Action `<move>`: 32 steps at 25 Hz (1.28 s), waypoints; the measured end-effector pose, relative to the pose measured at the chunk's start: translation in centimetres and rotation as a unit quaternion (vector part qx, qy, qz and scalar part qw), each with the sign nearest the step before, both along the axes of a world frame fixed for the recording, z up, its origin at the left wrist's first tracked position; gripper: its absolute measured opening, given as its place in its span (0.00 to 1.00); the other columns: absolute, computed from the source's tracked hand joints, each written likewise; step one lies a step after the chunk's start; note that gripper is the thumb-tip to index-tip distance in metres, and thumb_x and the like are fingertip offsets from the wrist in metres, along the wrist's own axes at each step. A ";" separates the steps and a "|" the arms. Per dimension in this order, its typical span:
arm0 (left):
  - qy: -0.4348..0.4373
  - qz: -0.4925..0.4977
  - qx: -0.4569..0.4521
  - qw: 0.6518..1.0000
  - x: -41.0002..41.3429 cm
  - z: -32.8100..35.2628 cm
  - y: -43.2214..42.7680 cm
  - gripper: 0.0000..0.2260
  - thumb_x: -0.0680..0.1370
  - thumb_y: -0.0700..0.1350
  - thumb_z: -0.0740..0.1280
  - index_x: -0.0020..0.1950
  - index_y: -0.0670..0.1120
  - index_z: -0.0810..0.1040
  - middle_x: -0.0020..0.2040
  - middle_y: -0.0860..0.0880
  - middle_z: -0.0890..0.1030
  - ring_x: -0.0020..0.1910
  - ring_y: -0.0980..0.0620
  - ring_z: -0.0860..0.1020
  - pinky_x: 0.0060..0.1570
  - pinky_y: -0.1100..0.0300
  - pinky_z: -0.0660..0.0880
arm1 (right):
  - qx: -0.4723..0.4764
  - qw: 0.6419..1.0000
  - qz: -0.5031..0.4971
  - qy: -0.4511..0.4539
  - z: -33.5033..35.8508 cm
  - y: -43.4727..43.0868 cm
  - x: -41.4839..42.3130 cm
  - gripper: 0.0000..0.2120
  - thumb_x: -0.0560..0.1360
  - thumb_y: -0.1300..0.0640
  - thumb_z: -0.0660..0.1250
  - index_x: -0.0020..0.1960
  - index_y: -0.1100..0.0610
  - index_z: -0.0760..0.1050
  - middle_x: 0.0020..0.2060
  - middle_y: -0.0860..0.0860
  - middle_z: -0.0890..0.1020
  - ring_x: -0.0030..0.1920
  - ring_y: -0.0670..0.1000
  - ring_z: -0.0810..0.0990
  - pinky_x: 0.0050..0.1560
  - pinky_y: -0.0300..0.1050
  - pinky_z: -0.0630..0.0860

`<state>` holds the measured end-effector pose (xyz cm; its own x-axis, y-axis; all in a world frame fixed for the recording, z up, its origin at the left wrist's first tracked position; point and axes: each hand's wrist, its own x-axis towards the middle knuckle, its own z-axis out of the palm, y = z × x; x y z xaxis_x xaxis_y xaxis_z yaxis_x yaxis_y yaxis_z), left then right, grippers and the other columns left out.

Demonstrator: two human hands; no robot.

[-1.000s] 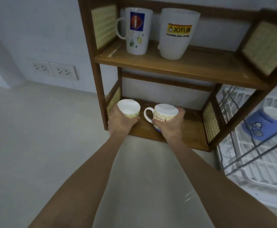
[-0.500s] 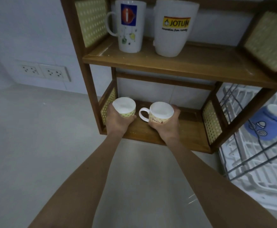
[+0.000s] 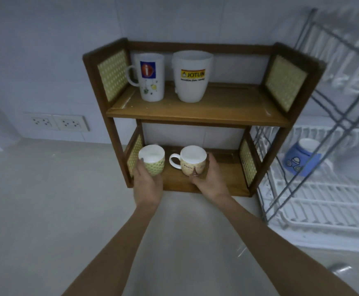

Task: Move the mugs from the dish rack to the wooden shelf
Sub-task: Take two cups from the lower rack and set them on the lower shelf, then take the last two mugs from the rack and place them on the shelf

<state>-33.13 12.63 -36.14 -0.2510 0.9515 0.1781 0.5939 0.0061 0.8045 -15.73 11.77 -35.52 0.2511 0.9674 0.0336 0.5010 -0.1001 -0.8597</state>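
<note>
Head view: hands [image 3: 147, 184] around two mugs [image 3: 193, 160].

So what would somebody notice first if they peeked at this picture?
Probably the two hands at the bottom of the wooden shelf: the left hand holds a green-patterned mug, and the right hand holds a beige mug. Next, the big white JOTUN mug up on the top shelf. Off to the right, a blue mug sits in the dish rack.

green-dotted mug [image 3: 154, 163] | beige mug [image 3: 193, 162] (brown print) | blue mug [image 3: 301, 158] (white swirls)
</note>
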 end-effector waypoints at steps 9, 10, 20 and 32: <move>0.037 -0.311 0.095 0.945 10.0 3.8 -15.5 0.16 0.76 0.36 0.65 0.63 0.48 0.76 0.58 0.51 0.80 0.59 0.54 0.77 0.59 0.69 0.68 | 0.190 0.934 0.037 -0.301 6.7 -19.1 8.5 0.19 0.71 0.61 0.66 0.62 0.57 0.74 0.61 0.53 0.76 0.60 0.52 0.76 0.49 0.46 0.79; 0.041 -0.345 0.112 0.931 11.6 4.5 -16.5 0.16 0.76 0.37 0.65 0.63 0.48 0.76 0.59 0.52 0.80 0.59 0.56 0.76 0.58 0.73 0.66 | 0.209 0.920 0.015 -0.330 6.9 -20.4 10.3 0.17 0.70 0.63 0.67 0.59 0.58 0.76 0.59 0.54 0.79 0.58 0.53 0.78 0.46 0.47 0.80; 0.218 -0.467 0.130 0.847 30.3 8.4 -14.5 0.31 0.79 0.44 0.61 0.78 0.48 0.49 0.79 0.47 0.48 0.78 0.48 0.46 0.76 0.52 0.47 | -0.011 0.871 -0.110 -0.478 7.4 -20.4 32.1 0.32 0.74 0.57 0.65 0.75 0.56 0.56 0.77 0.55 0.54 0.76 0.57 0.52 0.70 0.60 0.59; 0.785 -0.334 0.205 0.479 42.2 6.1 -2.7 0.29 0.79 0.39 0.61 0.76 0.43 0.50 0.74 0.36 0.59 0.74 0.35 0.55 0.71 0.38 0.43 | -0.112 0.652 0.099 -0.743 6.6 -6.2 43.5 0.29 0.77 0.54 0.63 0.74 0.51 0.55 0.77 0.53 0.48 0.76 0.56 0.47 0.71 0.64 0.51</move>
<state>9.02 9.94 -30.08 0.8359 0.5293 -0.1453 0.2279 -0.5756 -0.7854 27.79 5.55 -28.91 -0.0284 0.9984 -0.0493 0.7867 0.0528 0.6151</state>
